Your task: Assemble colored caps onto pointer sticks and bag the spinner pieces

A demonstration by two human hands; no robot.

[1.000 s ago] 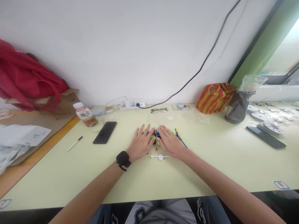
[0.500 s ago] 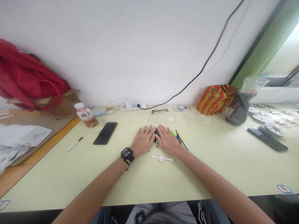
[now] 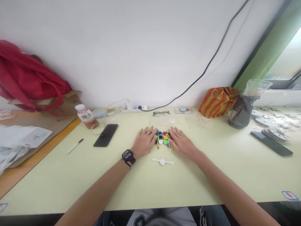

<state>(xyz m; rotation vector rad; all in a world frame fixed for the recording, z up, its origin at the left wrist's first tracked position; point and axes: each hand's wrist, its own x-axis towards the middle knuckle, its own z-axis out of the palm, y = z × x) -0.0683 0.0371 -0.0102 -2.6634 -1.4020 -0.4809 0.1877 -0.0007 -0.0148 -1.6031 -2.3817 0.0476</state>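
Note:
My left hand (image 3: 145,140) lies flat with its fingers stretched out, over the left edge of a group of small coloured plastic parts. Opposite it, my right hand (image 3: 182,140) rests flat too, covering the right side of the same group. Between the hands show several round discs (image 3: 161,137) in blue, black, red, yellow, green and white. Thin coloured arrow-like sticks (image 3: 168,141) stick out beside my right fingers, and more sticks (image 3: 158,142) beside the left ones. Nearer to me a white arrow-shaped spinner (image 3: 162,162) with a round hub lies on the table.
A black phone (image 3: 105,135), a bottle (image 3: 87,116) and a marker-like stick (image 3: 75,146) lie to the left. Glasses (image 3: 161,113) and a power strip (image 3: 134,108) sit by the wall. On the right are a striped bag (image 3: 217,102), a grey bag (image 3: 243,112) and another phone (image 3: 270,142).
My right hand has slid to the right, away from my left hand, uncovering the coloured discs between them. My left hand stays where it was.

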